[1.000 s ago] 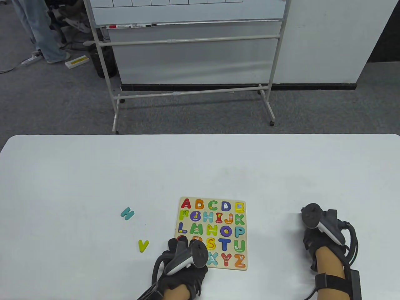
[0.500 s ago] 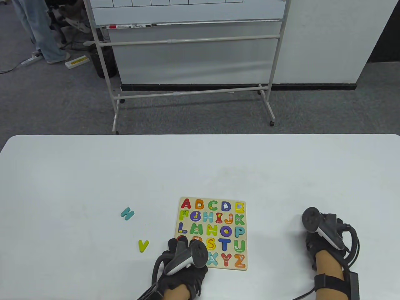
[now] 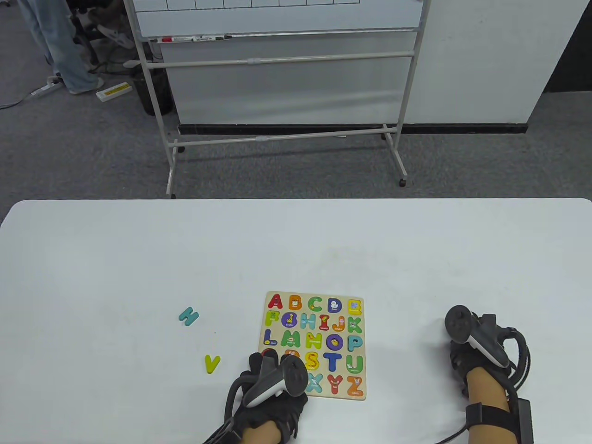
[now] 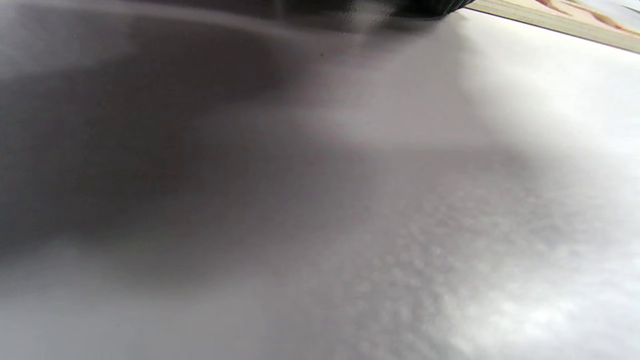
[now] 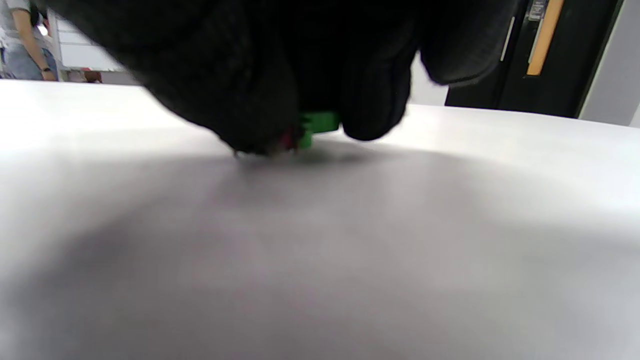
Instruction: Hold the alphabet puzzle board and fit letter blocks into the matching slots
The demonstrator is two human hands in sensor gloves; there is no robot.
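My left hand (image 3: 270, 384) presses flat on the puzzle board (image 3: 314, 344); my right hand (image 3: 471, 351) pinches a green block (image 5: 317, 125), which I should lift straight

Pretty plain room: a white table (image 3: 138, 259) fills the near half, sitting on grey carpet (image 3: 83, 152). Behind it there's a rolling whiteboard (image 3: 277, 74) on a white metal frame with markers (image 3: 194, 38) on its tray, a white wall panel (image 3: 485, 60) with a black baseboard to the right, and a dark opening at far right. Far left, someone in jeans (image 3: 60, 46) stands near a power strip (image 3: 46, 87) and cables on the floor.
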